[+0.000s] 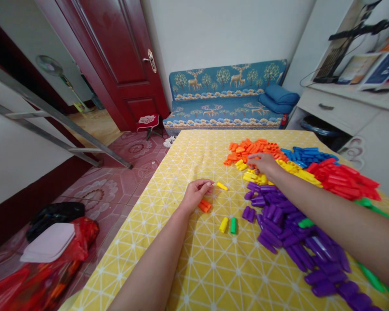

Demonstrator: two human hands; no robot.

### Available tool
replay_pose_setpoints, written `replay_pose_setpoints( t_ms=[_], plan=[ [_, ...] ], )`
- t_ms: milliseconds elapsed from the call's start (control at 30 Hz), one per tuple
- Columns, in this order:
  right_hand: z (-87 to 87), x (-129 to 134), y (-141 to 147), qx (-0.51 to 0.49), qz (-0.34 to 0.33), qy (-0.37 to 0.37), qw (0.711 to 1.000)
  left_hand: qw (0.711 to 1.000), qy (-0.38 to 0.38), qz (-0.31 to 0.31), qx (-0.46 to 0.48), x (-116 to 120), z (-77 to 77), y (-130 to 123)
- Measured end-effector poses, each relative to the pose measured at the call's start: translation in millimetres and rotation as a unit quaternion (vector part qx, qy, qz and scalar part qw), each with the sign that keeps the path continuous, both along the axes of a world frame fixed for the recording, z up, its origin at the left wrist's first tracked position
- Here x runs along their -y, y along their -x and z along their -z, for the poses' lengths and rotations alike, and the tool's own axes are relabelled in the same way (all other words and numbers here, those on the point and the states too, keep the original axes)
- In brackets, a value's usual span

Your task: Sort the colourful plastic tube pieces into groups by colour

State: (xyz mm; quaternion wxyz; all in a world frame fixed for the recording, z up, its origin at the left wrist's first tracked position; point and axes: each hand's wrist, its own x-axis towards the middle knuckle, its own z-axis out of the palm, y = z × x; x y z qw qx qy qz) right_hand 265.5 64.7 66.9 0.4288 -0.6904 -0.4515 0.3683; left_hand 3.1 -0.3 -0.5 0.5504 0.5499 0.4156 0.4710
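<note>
My left hand (197, 193) is over the left part of the table, thumb and fingers drawn together; whatever lies between them, if anything, is too small to make out. Just below it lie orange plastic caps (204, 206), and a yellow cap (222, 186) rests off its fingertips. Nearer me, another yellow cap (224, 224) stands beside a green cap (234, 225). Reaching across to the right, my right hand (264, 163) hovers at the yellow pile (298, 172), its fingers bent downward and apart, close to the orange pile (257, 147). No cap shows in it.
Purple caps (278, 220) spread below my right forearm. Beyond are blue caps (307, 155), red caps (346, 179) and green ones (371, 276). A patterned yellow cloth (142, 242) covers the table. A sofa (227, 95) stands behind it, a ladder (65, 123) to the left.
</note>
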Motion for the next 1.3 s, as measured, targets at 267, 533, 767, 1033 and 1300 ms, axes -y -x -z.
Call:
replay_pose_setpoints(
  t_ms=[267,533,767,1033,1300],
  plan=[
    [-13.3,-8,8,0.12,0.007,-0.096,0.988,0.998,-0.038,-0.029,-0.036,2,-1.1,0],
    [19.0,82,75,0.301,-0.297,-0.182,0.888,0.993,-0.062,-0.084,-0.051,2,-4.5,3],
    [30.7,158,125,0.358,-0.4,-0.187,0.823,0.992,-0.072,-0.098,-0.038,1,-3.6,5],
    [43.1,184,133,0.373,-0.424,-0.235,0.791,0.993,-0.058,-0.104,-0.021,0,-5.6,5],
    [31.5,201,102,0.17,-0.434,-0.25,0.848,0.993,-0.049,-0.104,-0.031,-2,-3.4,7]
  ],
)
